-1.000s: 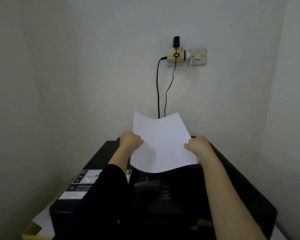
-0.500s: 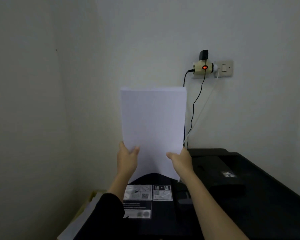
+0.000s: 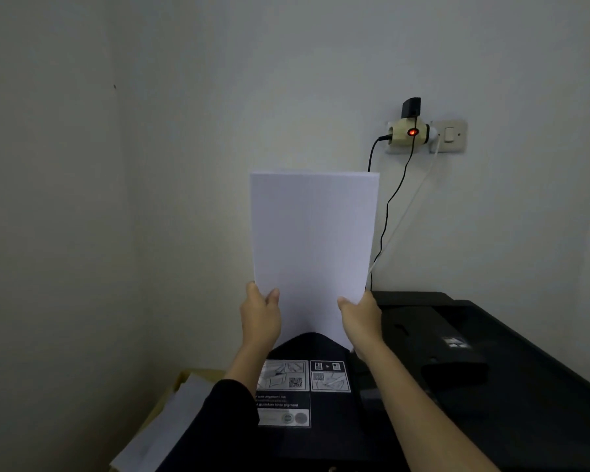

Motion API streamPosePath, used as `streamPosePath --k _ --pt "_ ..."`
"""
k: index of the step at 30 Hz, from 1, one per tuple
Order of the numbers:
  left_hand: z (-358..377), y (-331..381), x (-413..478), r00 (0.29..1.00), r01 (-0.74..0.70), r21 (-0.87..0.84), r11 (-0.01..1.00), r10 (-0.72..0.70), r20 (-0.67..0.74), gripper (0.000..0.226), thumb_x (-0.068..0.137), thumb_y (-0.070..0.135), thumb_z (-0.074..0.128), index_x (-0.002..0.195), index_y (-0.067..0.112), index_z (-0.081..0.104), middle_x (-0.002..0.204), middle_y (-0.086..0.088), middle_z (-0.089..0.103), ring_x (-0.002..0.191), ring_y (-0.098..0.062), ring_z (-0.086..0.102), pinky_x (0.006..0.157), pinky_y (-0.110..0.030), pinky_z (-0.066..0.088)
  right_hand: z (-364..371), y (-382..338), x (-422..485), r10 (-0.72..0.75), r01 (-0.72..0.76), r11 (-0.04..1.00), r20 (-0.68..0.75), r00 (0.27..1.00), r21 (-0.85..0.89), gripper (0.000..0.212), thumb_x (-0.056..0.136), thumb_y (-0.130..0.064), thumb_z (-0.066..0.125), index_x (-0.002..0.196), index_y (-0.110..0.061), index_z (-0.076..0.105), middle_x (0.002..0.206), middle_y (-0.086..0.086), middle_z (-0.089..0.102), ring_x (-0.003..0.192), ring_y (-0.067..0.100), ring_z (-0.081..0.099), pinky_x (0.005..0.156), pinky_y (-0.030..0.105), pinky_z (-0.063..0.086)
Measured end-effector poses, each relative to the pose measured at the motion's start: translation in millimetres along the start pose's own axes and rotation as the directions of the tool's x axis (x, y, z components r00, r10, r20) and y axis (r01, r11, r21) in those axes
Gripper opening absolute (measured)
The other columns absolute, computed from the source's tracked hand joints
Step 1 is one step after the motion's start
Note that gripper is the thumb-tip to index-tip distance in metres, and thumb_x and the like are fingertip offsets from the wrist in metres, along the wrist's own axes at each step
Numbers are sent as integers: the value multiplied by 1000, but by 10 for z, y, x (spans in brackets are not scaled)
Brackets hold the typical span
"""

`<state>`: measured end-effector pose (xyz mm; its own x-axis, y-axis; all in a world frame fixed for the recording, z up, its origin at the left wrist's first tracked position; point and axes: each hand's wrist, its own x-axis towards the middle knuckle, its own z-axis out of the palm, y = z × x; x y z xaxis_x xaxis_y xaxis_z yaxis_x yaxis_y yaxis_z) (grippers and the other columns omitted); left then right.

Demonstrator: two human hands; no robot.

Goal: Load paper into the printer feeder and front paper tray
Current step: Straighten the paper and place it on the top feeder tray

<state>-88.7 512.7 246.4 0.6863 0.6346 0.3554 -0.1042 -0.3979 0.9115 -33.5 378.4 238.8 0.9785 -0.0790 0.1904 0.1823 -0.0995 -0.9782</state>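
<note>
A stack of white paper [image 3: 312,240] stands upright in front of the wall, held by its lower edges. My left hand [image 3: 260,315] grips its lower left side, thumb on the front. My right hand [image 3: 361,316] grips its lower right side. The paper's bottom edge sits behind a raised black flap [image 3: 309,345] of the black printer [image 3: 491,386], which fills the lower right. Instruction stickers [image 3: 302,374] show on the flap just below my hands. Whether the paper's bottom edge is inside a slot is hidden.
A wall socket with a cream adapter and red light [image 3: 412,132] sits above the printer, with a black cable [image 3: 385,212] and a white cable hanging down. Loose white sheets [image 3: 171,424] lie on a cardboard box [image 3: 188,374] at the lower left. A wall corner stands close on the left.
A second ago the paper was curled and low over the printer's top. It has since been raised upright and flat, and the view has swung left; it barely moved in the last half second.
</note>
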Motion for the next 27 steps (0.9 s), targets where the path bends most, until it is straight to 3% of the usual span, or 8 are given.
streamPosePath --k 2,6,10,14,20,24,26,27 --pt "7 -39 -71 999 13 12 1000 -13 33 34 99 16 45 126 -4 38 111 -14 56 101 -21 52 82 -26 36 9 12 -11 17 -17 1000 14 1000 -26 33 94 -5 44 126 -1 50 126 15 58 109 30 56 92 34 45" --pt "14 -55 -128 999 -7 60 998 4 44 33 101 13 40 128 -5 34 103 -4 42 96 -14 41 80 -26 34 36 24 -27 33 -33 998 5 999 -58 34 97 -4 38 130 1 45 131 18 54 117 33 53 96 36 43" --pt "15 -73 -160 998 37 127 991 -43 46 27 101 8 37 124 -5 34 115 -15 51 97 -17 43 81 -27 35 19 48 -53 36 -35 997 5 999 -69 29 99 -6 39 125 1 47 129 18 54 115 32 54 88 32 42" --pt "4 -20 -218 995 90 143 986 -95 28 27 99 -3 32 125 -7 34 133 -26 49 121 -32 49 96 -36 41 -2 33 -95 -20 18 997 -22 1000 -78 27 98 -4 41 123 2 50 125 20 57 111 31 56 86 30 42" --pt "-113 217 -131 992 31 162 986 -10 -129 39 95 3 42 133 -2 35 122 -23 58 107 -36 57 77 -34 41 -150 -211 -105 -191 177 976 -108 976 -128 17 87 1 46 98 5 59 98 17 64 81 25 55 72 31 46" --pt "-227 361 -77 991 97 299 949 -65 -114 36 92 0 40 127 -4 45 122 -22 58 108 -38 57 73 -32 38 -236 -329 -162 -144 124 972 -91 985 -199 15 82 1 42 70 -6 47 72 5 53 56 19 43 49 22 29" --pt "-280 348 -67 994 103 337 936 -90 -56 25 91 -1 41 111 -8 54 108 -22 61 99 -38 59 72 -32 37 -274 -333 -213 -58 34 966 -88 994 -258 21 83 -2 42 63 -8 39 67 4 46 50 16 35 47 21 25" --pt "-306 326 -63 994 108 357 928 -105 -27 16 91 0 41 91 -7 56 90 -17 61 86 -35 59 71 -31 37 -289 -316 -236 -6 -14 960 -69 998 -280 25 84 -3 42 61 -9 36 66 3 44 50 16 34 48 21 25"
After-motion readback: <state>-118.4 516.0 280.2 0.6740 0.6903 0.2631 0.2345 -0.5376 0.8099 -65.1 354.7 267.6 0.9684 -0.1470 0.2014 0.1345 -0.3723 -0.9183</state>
